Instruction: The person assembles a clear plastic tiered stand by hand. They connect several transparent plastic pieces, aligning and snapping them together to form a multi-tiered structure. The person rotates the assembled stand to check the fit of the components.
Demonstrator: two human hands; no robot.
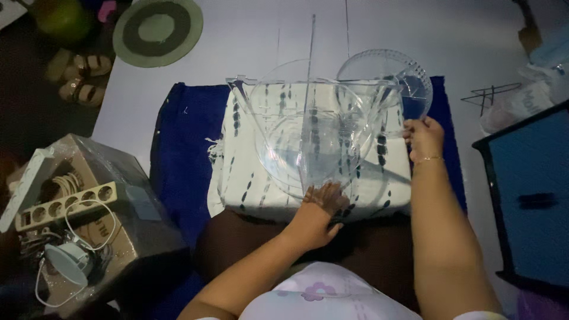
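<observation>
2 clear bowls (308, 139) are sitting stacked at frame centre; we are steadying them, left hand (314, 216) pressing flat underneath, right hand (424, 137) gripping the rim.

You are looking down at a pale floor (249, 35), lit in the middle and falling dark toward the left edge. A round green and grey mat (157, 29) lies at the top left, sandals (80, 80) beside it. A cardboard box (89, 219) sits left, dark blue furniture (527, 195) right.
</observation>
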